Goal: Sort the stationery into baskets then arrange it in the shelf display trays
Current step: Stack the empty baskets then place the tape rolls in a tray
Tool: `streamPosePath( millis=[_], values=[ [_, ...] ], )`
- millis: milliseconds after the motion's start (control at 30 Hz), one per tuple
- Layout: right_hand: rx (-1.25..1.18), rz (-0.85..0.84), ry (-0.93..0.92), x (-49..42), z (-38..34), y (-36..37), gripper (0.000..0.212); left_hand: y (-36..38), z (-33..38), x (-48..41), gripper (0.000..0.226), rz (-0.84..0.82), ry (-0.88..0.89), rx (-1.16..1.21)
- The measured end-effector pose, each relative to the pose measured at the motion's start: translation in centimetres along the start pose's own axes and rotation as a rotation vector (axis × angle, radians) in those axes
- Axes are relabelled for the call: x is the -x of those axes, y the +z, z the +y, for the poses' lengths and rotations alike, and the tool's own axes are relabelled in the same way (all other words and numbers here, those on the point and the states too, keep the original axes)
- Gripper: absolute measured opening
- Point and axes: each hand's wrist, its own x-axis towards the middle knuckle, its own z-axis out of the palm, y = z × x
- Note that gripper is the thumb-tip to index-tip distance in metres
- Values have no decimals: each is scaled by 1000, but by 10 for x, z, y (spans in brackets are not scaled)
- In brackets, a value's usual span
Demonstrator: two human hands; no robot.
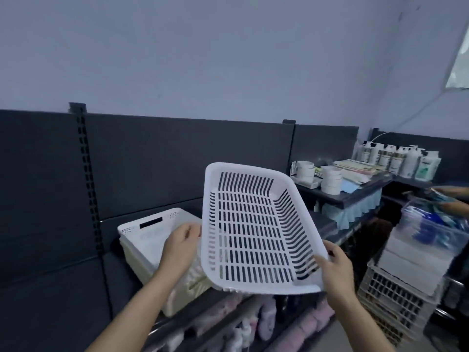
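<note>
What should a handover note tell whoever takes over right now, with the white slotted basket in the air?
Hands: the left hand holds the left rim of the white slotted basket; the right hand grips its near right corner.
Things: the basket is empty, tilted and held off the shelving, beside the stacked pale bins. The tape rolls sit on the shelf to the right.
Done: no stationery shows in this basket.
Left: set the basket down, sort the stationery into baskets, then arrange it in the display trays.
</note>
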Motion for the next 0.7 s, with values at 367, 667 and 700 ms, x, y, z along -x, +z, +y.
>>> streamPosePath(
  millis=[367,667,700],
  values=[
    [-7,-178,166,-169,41,22,29,102,-32,-34,39,79,-46,-903],
    [88,-326,94,-218,63,83,37,98,-54,-27,31,160,-104,-987],
    [98,-354,92,-220,65,87,38,99,-50,-27,31,161,-126,-990]
  ],
)
